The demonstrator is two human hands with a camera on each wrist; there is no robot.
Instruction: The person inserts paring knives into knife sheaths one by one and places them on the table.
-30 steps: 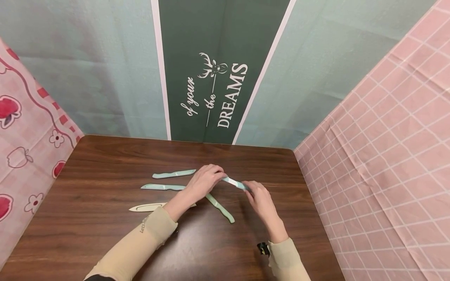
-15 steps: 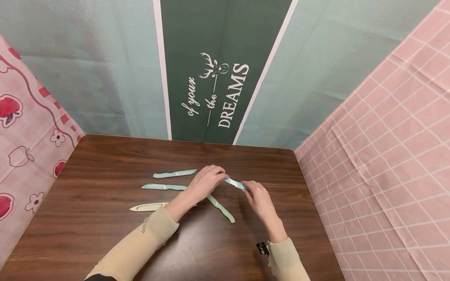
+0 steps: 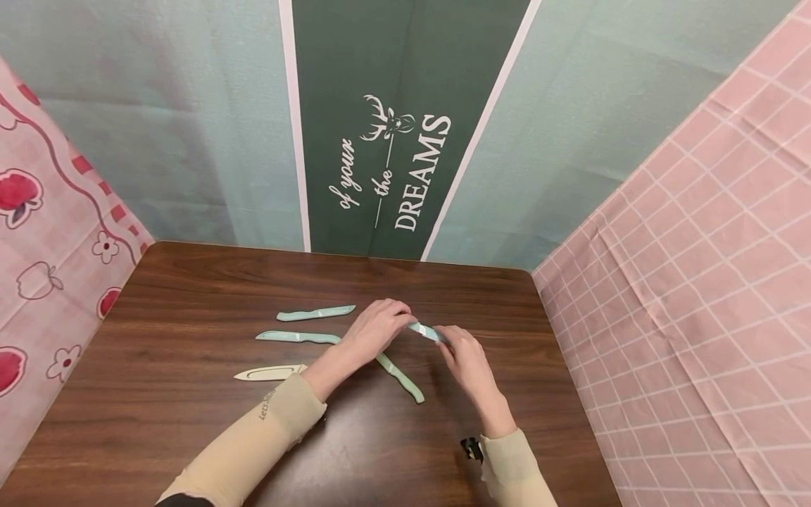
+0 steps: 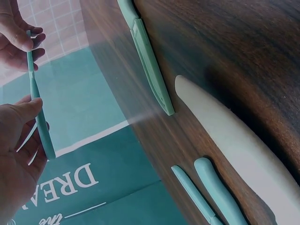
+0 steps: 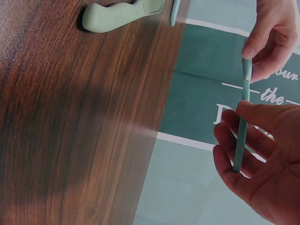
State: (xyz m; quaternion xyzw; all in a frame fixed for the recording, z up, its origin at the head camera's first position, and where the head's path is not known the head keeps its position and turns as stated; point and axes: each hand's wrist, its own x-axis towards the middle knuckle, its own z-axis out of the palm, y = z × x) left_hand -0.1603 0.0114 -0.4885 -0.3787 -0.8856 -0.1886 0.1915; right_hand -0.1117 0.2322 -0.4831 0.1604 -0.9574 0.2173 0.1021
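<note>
Both hands hold a light blue sheathed knife [image 3: 422, 329] up over the back of the table, slanting down to the right. The left hand [image 3: 375, 331] pinches one end between thumb and fingers. At the other end the right hand [image 3: 467, 360] grips with its thumb pressed against the fingers. A short pale stretch lies between the two blue parts. In the right wrist view the knife [image 5: 241, 136] appears edge-on across the right hand's fingers. Under the left forearm lie a green sheathed knife [image 3: 402, 380] and a cream one [image 3: 262, 373], partly covered by the arm.
Two light blue sheathed knives, a shorter one [image 3: 317, 314] farther back and a longer one [image 3: 296, 337] before it, lie left of the left hand. The brown wooden table [image 3: 190, 310] meets a green printed backdrop [image 3: 355, 211] behind and a pink grid cloth [image 3: 665, 282] at right.
The pale stretch between the knife's two blue parts has become shorter. The left hand has shifted slightly right, toward the right hand, which stays nearly in place.
</note>
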